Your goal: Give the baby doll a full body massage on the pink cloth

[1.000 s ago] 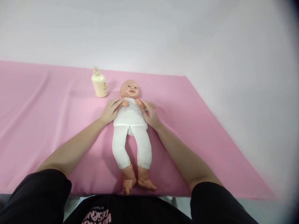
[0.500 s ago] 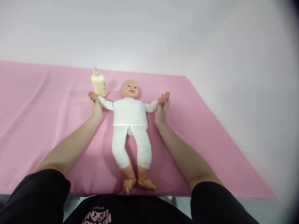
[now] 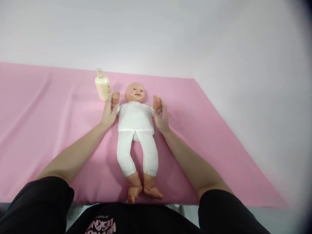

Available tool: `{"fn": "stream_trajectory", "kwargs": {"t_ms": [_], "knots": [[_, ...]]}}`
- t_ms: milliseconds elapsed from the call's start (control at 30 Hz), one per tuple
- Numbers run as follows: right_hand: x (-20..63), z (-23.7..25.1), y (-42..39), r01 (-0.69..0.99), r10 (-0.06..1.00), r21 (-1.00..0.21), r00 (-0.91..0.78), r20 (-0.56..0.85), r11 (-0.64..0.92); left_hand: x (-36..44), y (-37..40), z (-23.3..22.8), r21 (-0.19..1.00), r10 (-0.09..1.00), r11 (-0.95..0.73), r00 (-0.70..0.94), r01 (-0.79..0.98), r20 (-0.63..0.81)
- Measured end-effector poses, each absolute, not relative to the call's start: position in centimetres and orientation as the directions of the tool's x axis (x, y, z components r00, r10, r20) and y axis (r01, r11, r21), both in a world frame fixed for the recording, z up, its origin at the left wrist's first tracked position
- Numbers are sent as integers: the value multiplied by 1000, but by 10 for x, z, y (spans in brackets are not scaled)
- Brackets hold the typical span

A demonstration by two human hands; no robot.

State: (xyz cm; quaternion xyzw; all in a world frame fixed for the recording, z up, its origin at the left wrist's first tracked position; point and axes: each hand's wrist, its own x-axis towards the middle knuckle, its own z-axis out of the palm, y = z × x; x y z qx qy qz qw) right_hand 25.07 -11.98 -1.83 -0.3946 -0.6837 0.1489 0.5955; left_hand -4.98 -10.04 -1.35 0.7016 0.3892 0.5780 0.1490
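Note:
A baby doll (image 3: pixel 136 117) in a white top and trousers lies on its back, head away from me and bare feet towards me. My left hand (image 3: pixel 108 113) is closed round the doll's arm on the left, its thumb near the wrist. The doll's other arm is gripped by my right hand (image 3: pixel 162 118), with the fingers behind it and the thumb in front. Both doll hands are raised beside its head, and its forearms are mostly hidden by my hands.
A pump bottle (image 3: pixel 102 87) of pale yellow liquid stands just beyond my left hand. Pink cloth (image 3: pixel 209 156) covers the table, with soft folds on the left. A white wall (image 3: pixel 156 35) rises behind its far edge.
Both my hands have moved inward with the doll's arms. The arms, stretched out to the sides before, are now raised and bent close to its body. Bottle and doll's body stay put.

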Motion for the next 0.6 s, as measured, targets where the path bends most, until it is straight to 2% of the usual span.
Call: {"fn": "stream_trajectory", "kwargs": {"t_ms": [133,200,267,367,467,600], "knots": [[245,-15,-126,463,688,-543,-234,687,700,-41,-104,-10,462,662,-735,375,497,649],[245,-12,-128,484,677,-505,-299,672,715,-38,-104,-9,406,644,-755,464,516,608],[245,-9,-128,495,684,-503,-308,661,709,-37,-104,-9,388,646,-752,479,532,595],[245,-11,-127,493,693,-519,-283,663,698,-38,-104,-10,411,670,-725,428,552,606],[247,-18,-125,473,706,-565,-196,680,676,-40,-107,-10,502,706,-680,294,534,644],[249,-22,-120,374,723,-669,-6,690,642,-44,-106,-10,684,733,-640,13,349,680]]}}
